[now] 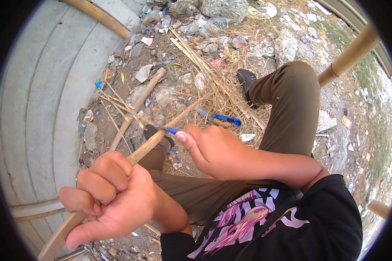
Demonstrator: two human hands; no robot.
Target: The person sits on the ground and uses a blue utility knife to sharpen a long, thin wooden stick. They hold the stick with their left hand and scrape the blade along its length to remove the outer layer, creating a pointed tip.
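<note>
My left hand (pixel 113 195) is wrapped round a long split bamboo strip (pixel 146 148), which runs up and away from the lower left, tapering toward its far end. In my right hand (pixel 215 150) is a slim blue tool; only the blue end (pixel 171 130) shows past my thumb, resting at the strip's middle. The rest of the tool is hidden in the fist, so its kind cannot be told. On the dry straw beyond my right hand lies a blue utility knife (pixel 228 119), beside a tool with a brown handle (pixel 213 118).
Bamboo strips (pixel 196 56) lie on straw ahead, with thin sticks (pixel 122 104) and a bamboo pole (pixel 139 104) to the left. A grey panel wall (pixel 43 108) stands at the left. My bent knee (pixel 292 91) is near a bamboo post (pixel 348 54); rubble and litter cover the ground.
</note>
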